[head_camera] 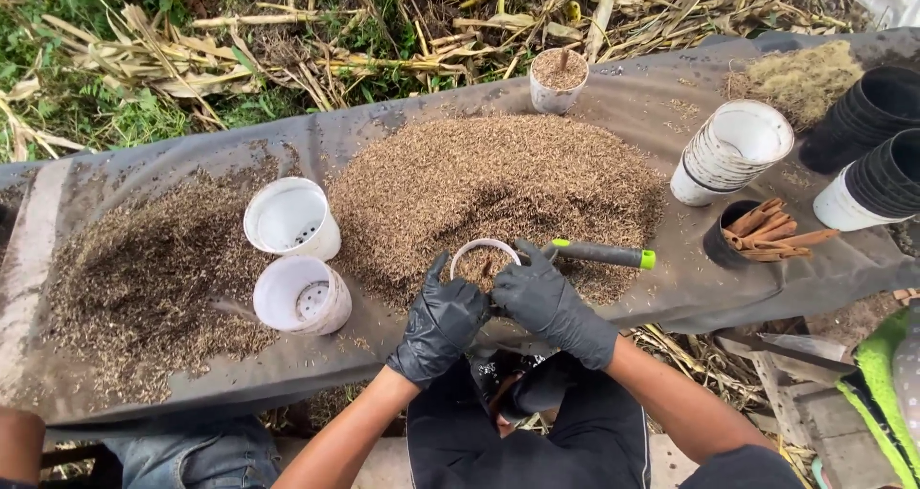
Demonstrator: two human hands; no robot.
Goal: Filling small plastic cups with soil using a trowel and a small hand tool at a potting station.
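Observation:
Both my hands wear black gloves. My left hand [441,321] and my right hand [546,302] close around a small white pot [482,259] filled with brown husk material, at the near edge of a big husk pile [489,182]. A trowel with a dark handle and green tip [604,254] lies on the pile just right of my right hand. The pot's lower half is hidden by my fingers.
Two empty white pots [287,219] [302,295] lie left. A filled white pot [559,79] stands at the back. Right: a stack of white pots [733,149], black pot stacks [872,115], a black pot of sticks [762,230]. Another person's arm [19,446] at bottom left.

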